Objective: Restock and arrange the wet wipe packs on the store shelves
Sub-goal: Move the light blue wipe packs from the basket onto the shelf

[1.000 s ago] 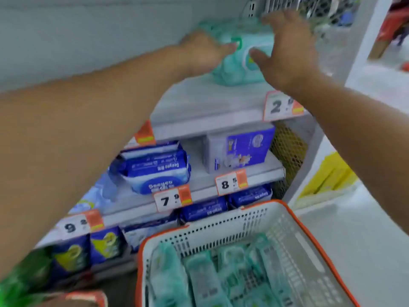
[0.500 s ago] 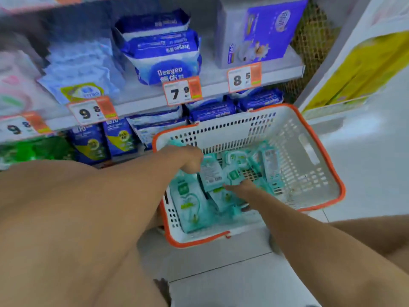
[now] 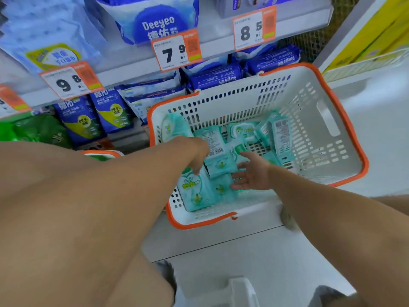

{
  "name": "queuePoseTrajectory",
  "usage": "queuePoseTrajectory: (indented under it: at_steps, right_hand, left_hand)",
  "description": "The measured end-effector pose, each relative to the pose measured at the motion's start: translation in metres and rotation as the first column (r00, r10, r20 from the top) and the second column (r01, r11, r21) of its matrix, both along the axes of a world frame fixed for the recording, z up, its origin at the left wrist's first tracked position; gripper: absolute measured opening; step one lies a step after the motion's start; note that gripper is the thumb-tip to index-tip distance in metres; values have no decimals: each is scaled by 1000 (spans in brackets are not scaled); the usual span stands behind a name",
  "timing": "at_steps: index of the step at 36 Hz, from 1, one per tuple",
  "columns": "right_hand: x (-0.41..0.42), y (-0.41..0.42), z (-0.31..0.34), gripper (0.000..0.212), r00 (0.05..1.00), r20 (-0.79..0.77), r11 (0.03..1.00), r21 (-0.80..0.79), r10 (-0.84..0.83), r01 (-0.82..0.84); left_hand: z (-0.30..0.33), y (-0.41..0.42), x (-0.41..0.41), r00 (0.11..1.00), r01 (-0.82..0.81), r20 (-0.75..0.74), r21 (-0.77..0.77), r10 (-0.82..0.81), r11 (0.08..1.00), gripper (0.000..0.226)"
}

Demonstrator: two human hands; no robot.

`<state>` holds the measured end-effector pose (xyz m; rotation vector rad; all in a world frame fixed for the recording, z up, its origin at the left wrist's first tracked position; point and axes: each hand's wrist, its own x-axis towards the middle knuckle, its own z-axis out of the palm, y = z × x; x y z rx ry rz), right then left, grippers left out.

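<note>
A white basket with an orange rim (image 3: 345,120) stands on the floor below the shelves and holds several teal wet wipe packs. My left hand (image 3: 199,156) reaches in from the left, its fingers pointing down onto a large teal pack (image 3: 194,193); its grip is hidden. My right hand (image 3: 252,171) hovers over small teal packs (image 3: 221,167) with fingers spread and nothing in it. More packs lie behind: one showing a barcode (image 3: 213,140) and one with a white lid (image 3: 243,130).
Shelves above the basket carry blue Deeyeo wipe packs (image 3: 155,21) with price tags 7.9 (image 3: 174,52), 8.5 (image 3: 252,29) and 9.8 (image 3: 68,80). Green packs (image 3: 33,129) sit low on the left. A yellow-and-white unit (image 3: 365,47) stands at right. White floor tiles (image 3: 243,251) lie in front.
Both hands left the teal pack on the top shelf and came down into the basket. The view dropped from the upper shelf to the basket, and my right hand now spreads over the packs.
</note>
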<state>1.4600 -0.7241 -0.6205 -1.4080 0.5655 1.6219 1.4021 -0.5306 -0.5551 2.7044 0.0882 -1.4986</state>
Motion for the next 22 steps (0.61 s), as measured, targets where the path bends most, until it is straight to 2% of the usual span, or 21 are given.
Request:
queuePoseTrajectory:
  at_steps: [2, 5, 9, 10, 12, 15, 18, 20, 22]
  right_hand:
    - [-7, -1, -12, 24, 987, 127, 990, -108, 98, -85]
    - [-16, 10, -26, 28, 875, 321, 922, -260, 362, -286]
    - [-21, 22, -31, 31, 583, 388, 699, -440, 714, -564]
    - [-21, 22, -32, 32, 566, 375, 678, -443, 734, -586]
    - [-22, 18, -39, 31, 611, 341, 698, -411, 714, -587]
    - [-25, 15, -41, 26, 777, 281, 824, -264, 563, -502]
    - [-27, 16, -39, 26, 891, 270, 927, -189, 366, -324]
    - [-28, 19, -39, 28, 926, 299, 964, -194, 233, -180]
    - [-27, 19, -38, 29, 921, 333, 966, -224, 202, -131]
  left_hand:
    - [-5, -3, -1, 1000, 14, 12, -11, -14, 1000, 75]
    - [-7, -2, -5, 1000, 20, 16, -9, -20, 1000, 67]
    - [-15, 0, -24, 982, -63, 173, -48, 70, 997, 50]
    - [-18, -1, -30, 970, -88, 220, -61, 100, 994, 49]
    - [-25, -3, -42, 955, -125, 262, -79, 141, 989, 52]
    - [-28, -1, -48, 949, -134, 276, -87, 153, 987, 53]
    - [-23, 2, -44, 953, -148, 250, -107, 171, 983, 52]
    - [-20, 4, -40, 961, -136, 226, -107, 157, 985, 52]
    - [-18, 4, -35, 967, -123, 210, -98, 142, 987, 51]
